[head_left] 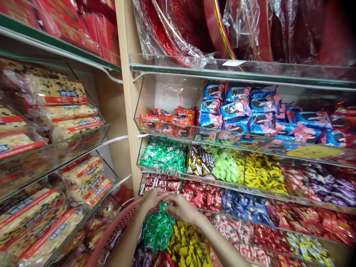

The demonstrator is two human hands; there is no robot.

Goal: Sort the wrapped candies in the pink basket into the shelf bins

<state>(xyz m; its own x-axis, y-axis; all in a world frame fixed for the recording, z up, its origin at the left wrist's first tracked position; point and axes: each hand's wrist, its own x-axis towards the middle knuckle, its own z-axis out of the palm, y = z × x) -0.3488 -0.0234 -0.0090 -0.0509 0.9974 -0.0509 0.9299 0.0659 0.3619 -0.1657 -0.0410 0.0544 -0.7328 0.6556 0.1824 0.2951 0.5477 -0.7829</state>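
Over a pink perforated plastic basket [112,229], both hands come together with their fingers curved inward and meeting. A few green-wrapped candies [164,206] show between and just under the fingers. My left hand [152,199] comes in from the left, its palm side hidden. From the right, my right hand [182,207] is closed around the candies, fingertips touching the left hand. Directly below in the basket lies a heap of green-wrapped candies [158,230]. Beside it are yellow-wrapped candies [189,244], with purple and red wrappers partly hidden by my forearms.
Ahead, a clear-walled shelf bin [163,154] holds green candies. Yellow candies [264,172] fill another bin to its right, with blue snack packs [236,105] above. Packaged pastries [66,94] crowd the left shelves. A wooden post [126,100] stands between the shelving units.
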